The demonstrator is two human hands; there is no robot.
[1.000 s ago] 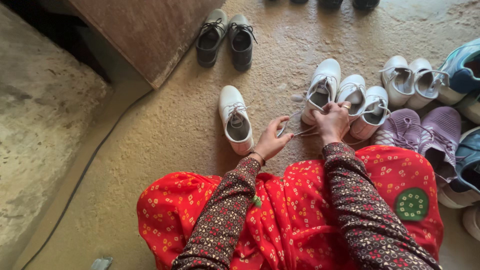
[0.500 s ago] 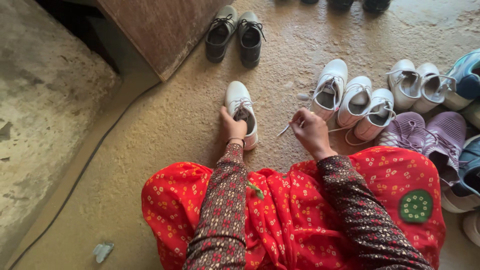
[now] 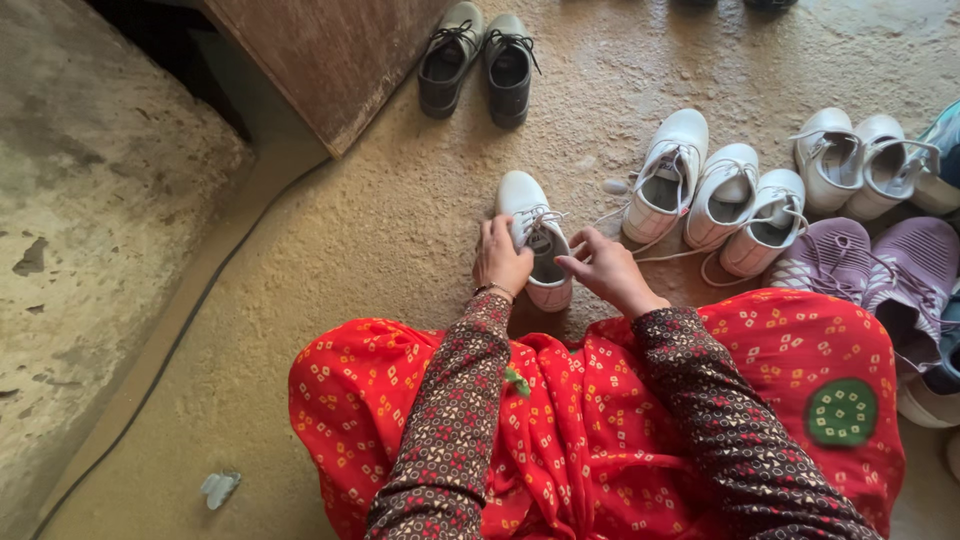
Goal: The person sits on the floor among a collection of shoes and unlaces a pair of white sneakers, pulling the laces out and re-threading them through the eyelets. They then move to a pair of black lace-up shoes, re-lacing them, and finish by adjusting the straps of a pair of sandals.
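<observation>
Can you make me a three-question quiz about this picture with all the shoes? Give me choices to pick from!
1. Where is the white shoe that the hands touch?
A. On the floor in front of the knees
B. On the red cloth
C. Beside the dark shoes

2. How many dark shoes stand near the brown board?
A. One
B. Two
C. Four

3. What is the left hand doing?
A. Resting on the lap
B. Lifting a purple shoe
C. Holding the side of the white shoe

Answers:
1 A: it sits on the sandy floor just past the red cloth.
2 B: one pair stands side by side.
3 C: its fingers lie against the shoe, while the right hand reaches to the shoe's opening.
</observation>
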